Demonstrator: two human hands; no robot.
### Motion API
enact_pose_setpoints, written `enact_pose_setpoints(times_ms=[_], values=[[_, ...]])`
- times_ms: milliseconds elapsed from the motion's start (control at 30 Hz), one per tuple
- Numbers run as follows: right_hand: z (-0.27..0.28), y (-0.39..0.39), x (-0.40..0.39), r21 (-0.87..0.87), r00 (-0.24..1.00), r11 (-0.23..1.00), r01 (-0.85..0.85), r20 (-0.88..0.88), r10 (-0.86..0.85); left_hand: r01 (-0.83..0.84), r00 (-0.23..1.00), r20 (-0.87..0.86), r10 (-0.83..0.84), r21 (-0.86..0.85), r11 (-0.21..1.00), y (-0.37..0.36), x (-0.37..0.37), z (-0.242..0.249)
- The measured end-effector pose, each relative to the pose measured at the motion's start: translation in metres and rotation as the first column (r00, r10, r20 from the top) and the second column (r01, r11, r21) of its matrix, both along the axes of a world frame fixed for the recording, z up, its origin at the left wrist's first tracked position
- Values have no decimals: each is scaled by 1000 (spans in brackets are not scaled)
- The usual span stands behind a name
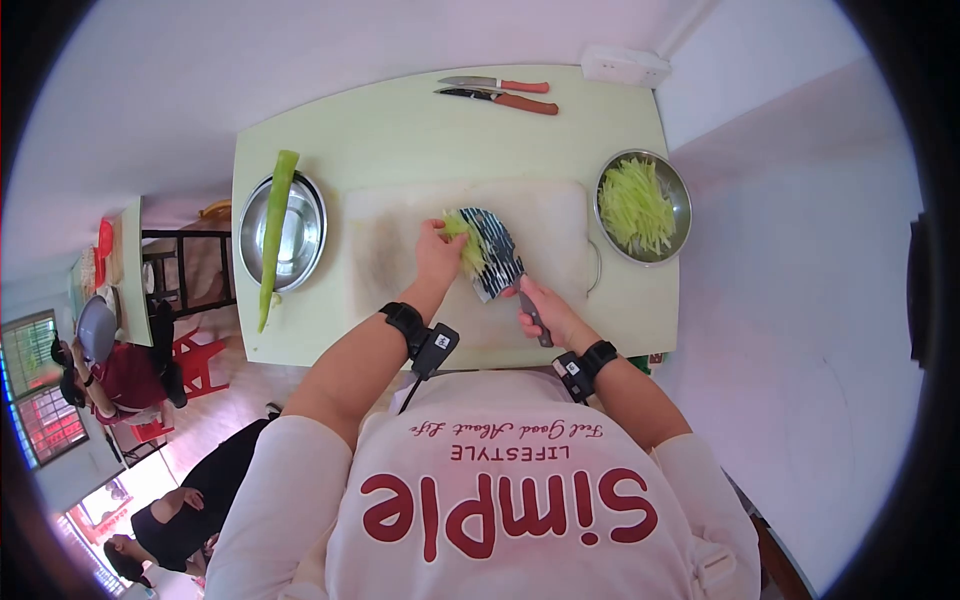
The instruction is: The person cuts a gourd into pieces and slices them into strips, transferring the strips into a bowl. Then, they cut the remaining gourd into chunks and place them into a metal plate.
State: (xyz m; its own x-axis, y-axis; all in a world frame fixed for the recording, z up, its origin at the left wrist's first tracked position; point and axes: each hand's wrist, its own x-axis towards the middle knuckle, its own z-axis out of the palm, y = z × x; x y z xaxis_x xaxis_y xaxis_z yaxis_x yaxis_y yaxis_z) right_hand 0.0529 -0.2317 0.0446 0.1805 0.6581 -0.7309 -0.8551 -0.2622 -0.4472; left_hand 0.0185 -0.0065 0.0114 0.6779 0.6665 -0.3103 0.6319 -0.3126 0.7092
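My right hand (545, 308) is wrapped around the handle of a cleaver (492, 250), whose broad dark blade has pale streaks across it. The blade lies tilted over the white cutting board (380, 215). Pale green vegetable shreds (462, 232) are bunched at the left side of the blade. My left hand (438, 255) has its fingers bent around these shreds, close against the blade. Part of the shreds is hidden under the fingers.
At right, a metal bowl (682, 200) holds more green shreds (637, 207). At left, a long peeled green stem (274, 225), like celtuce, rests across a metal bowl (318, 225). Two knives (515, 100) lie along the far edge. Two people (130, 380) (190, 495) are at far left.
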Motion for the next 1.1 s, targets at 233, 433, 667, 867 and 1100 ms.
enact_pose_setpoints(times_ms=[233,433,667,867,1100], values=[[24,-40,5,125,974,974,191,-143,-173,135,991,-7,-135,-54,989,-31,41,52],[79,-109,37,-21,870,904,428,281,-405,332,922,303,-243,-290,898,-121,123,78],[49,-145,68,-308,528,736,602,846,-78,519,846,295,-445,-264,813,-187,181,13],[65,-158,88,-288,563,676,678,795,-226,778,520,412,-748,134,614,-197,178,57],[88,-163,90,-123,655,648,752,252,-712,841,173,249,-953,466,275,-232,182,65]])
